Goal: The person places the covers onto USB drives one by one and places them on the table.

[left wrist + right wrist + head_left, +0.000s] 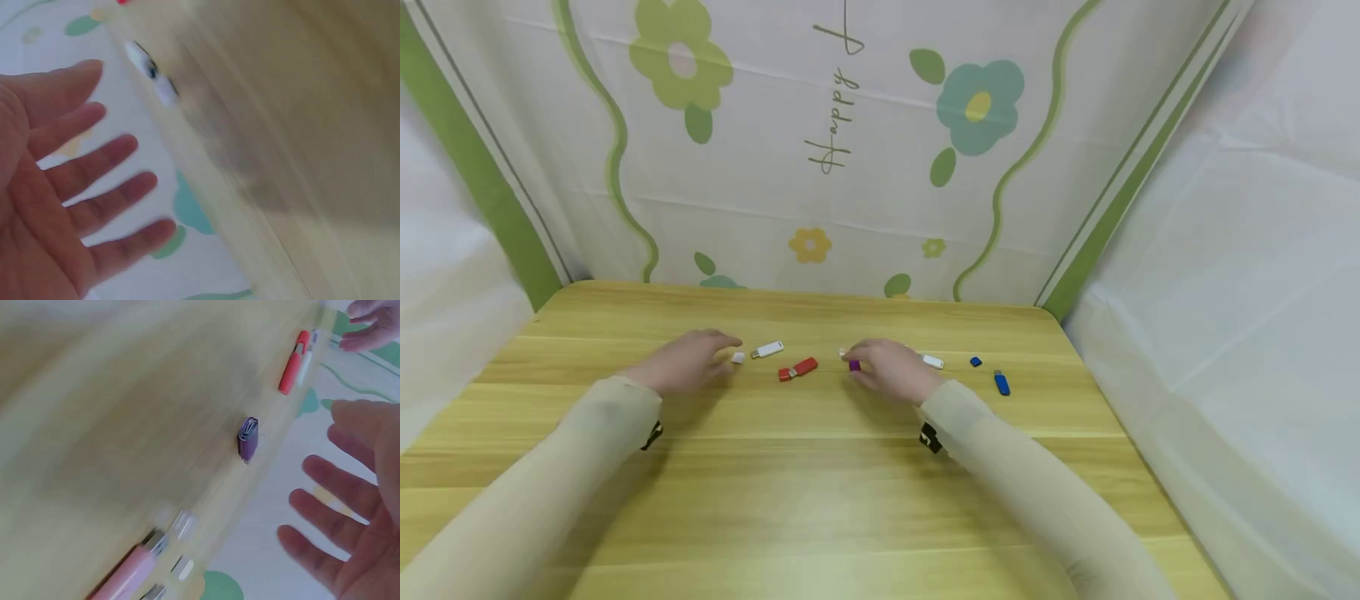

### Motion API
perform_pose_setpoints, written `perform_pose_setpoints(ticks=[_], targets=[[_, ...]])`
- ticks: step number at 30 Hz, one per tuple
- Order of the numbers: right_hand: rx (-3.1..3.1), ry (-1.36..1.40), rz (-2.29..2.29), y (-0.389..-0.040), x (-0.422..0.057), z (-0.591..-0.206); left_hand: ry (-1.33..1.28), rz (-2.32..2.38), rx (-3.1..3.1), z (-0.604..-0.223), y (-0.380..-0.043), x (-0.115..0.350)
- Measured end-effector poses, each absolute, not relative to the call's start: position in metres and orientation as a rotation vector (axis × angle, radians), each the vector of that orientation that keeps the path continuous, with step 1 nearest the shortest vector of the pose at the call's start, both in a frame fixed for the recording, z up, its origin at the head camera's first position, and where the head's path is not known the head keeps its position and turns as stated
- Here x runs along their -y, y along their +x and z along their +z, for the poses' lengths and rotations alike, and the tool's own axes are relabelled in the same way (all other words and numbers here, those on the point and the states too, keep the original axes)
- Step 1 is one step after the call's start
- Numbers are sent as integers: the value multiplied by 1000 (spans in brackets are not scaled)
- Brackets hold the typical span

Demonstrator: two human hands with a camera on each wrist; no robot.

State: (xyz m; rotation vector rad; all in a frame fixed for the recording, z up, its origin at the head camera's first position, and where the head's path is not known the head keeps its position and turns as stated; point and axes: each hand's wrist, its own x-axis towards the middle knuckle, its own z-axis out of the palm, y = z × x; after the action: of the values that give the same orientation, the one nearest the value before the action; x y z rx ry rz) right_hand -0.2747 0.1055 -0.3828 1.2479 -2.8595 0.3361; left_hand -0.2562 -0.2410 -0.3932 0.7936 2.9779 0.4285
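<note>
My left hand (688,362) hovers over the table's left side with fingers spread, holding nothing. Near its fingertips lie a small white cap (737,358) and a white USB stick (767,350) with its metal plug bared. Between the hands is a red USB stick (797,369), its red cap beside the plug. My right hand (891,368) is above the table, fingers parted and holding nothing in the right wrist view. Below it are a purple USB stick or cap (248,440), a pink USB stick (128,572) with bare plug, and a clear cap (182,525).
Right of the right hand lie a white USB stick (932,361), a blue cap (976,362) and a blue USB stick (1002,382). A small white cap (183,567) is by the pink stick. The wooden table (775,500) ends at a flowered curtain (880,192).
</note>
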Motion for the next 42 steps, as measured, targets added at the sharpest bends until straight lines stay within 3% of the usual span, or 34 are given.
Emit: perform_pose_setpoints(ticks=[13, 22, 42], targets=[[2985, 1247, 162, -330, -29, -382, 695, 625, -2826, -402, -293, 249], [3046, 1345, 34, -348, 19, -392, 651, 741, -2709, -417, -311, 255], [2956, 1538, 38, -373, 46, -410, 766, 740, -2734, -425, -324, 258]])
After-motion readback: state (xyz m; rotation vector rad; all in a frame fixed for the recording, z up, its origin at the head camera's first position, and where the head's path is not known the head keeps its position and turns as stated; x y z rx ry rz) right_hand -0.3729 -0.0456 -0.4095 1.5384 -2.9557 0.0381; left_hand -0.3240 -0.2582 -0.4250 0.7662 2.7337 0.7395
